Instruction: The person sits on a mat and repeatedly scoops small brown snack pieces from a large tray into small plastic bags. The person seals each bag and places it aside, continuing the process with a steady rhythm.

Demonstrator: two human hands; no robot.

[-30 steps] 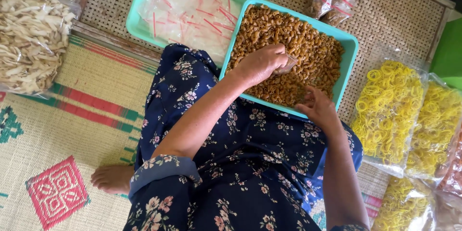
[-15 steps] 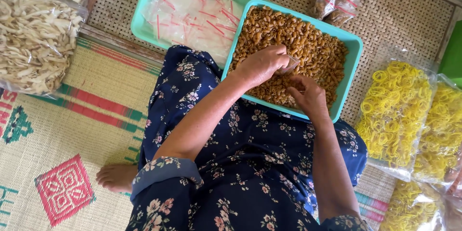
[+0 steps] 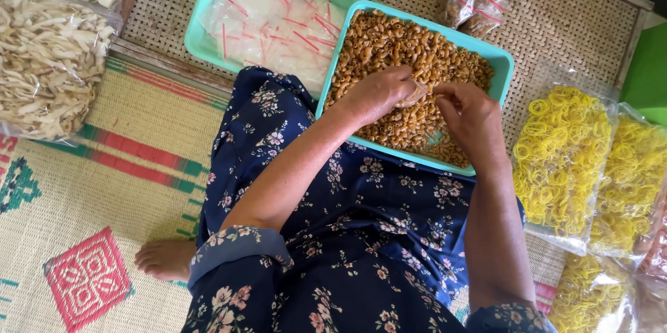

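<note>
Both hands (image 3: pixel 424 100) over brown snacks (image 3: pixel 410 48)

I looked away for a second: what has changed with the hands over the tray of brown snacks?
The right hand rose from the tray's near edge to meet the left hand; both now pinch a small clear bag. The turquoise tray of brown snacks stayed put.

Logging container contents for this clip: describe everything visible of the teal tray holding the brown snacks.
The teal tray is a rectangular, shallow, plastic-looking basin with rounded corners and a raised rim. It sits tilted in the frame, its near edge over the person's lap, its far end on the woven mat, overlapping a second teal tray. Brown curled macaroni-like snacks nearly fill it. The left hand and right hand work over the snacks.
</note>
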